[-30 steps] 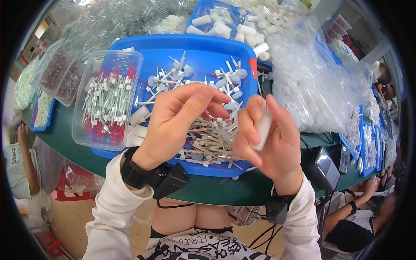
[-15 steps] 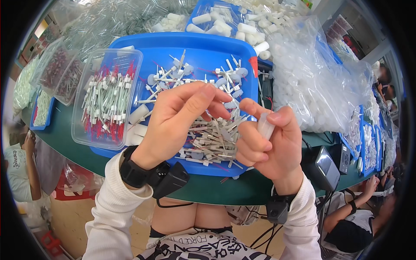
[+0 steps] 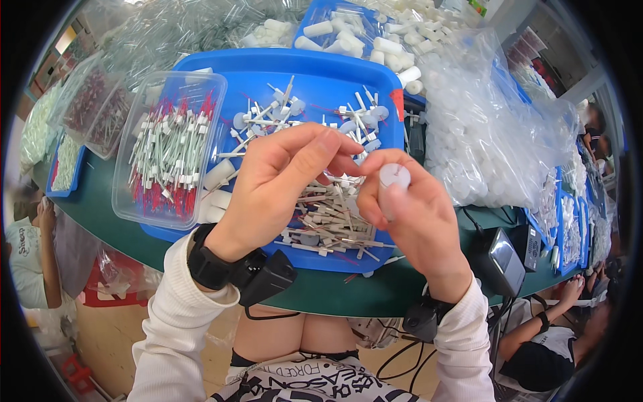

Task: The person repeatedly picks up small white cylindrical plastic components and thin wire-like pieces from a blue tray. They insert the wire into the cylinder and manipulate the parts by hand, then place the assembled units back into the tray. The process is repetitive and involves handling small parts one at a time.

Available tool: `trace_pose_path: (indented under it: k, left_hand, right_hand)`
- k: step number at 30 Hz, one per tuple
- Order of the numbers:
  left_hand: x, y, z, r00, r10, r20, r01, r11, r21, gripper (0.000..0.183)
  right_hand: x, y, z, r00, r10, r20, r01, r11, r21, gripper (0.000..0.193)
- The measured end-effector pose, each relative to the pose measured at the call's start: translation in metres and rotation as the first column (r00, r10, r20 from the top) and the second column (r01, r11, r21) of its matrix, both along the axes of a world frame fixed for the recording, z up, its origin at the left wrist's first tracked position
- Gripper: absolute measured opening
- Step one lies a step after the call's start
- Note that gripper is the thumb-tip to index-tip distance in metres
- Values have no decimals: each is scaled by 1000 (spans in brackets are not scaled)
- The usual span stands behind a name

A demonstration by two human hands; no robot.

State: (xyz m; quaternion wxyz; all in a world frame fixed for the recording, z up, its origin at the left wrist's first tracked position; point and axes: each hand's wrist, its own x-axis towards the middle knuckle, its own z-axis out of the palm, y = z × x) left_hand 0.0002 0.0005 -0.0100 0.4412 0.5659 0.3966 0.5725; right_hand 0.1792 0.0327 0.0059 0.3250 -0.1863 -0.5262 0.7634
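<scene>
— Where do we find the white cylinder [image 3: 394,177]?
— We find it in the right hand [image 3: 420,218], above the near right part of the blue tray [image 3: 251,65]. The fingers are closed around its side, and its round end is turned up toward us. We suppose it is held so in order that this end stays free and easy to look at.
— And what do we say of the left hand [image 3: 264,184]?
— Its fingers are bent and near to the thumb, so the opening is narrow. We cannot tell if something thin is between them. The fingertips come very near to the right hand; whether they touch, we cannot say.
— Why are the thin parts [image 3: 335,218] lying under both hands?
— Probably because there they are quick to reach. The red-ended sticks [image 3: 167,151] lie in a clear box [image 3: 122,194] at the tray's left side, perhaps to keep them from mixing.
— And the clear bag [image 3: 479,127]?
— It stands beyond the right hand, full of white pieces, apart from the loose parts.
</scene>
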Motion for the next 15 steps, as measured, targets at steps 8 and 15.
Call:
trace_pose_path:
  k: [8, 15]
  left_hand:
    - [1, -1, 3, 999, -31, -37, 30, 999, -17, 35]
    - [5, -1, 4, 1000, -26, 16, 26, 999, 24, 20]
  right_hand:
    - [2, 10, -10, 989, 73, -128, -97, 976, -193, 41]
    - [2, 8, -7, 984, 92, -151, -136, 940, -312, 35]
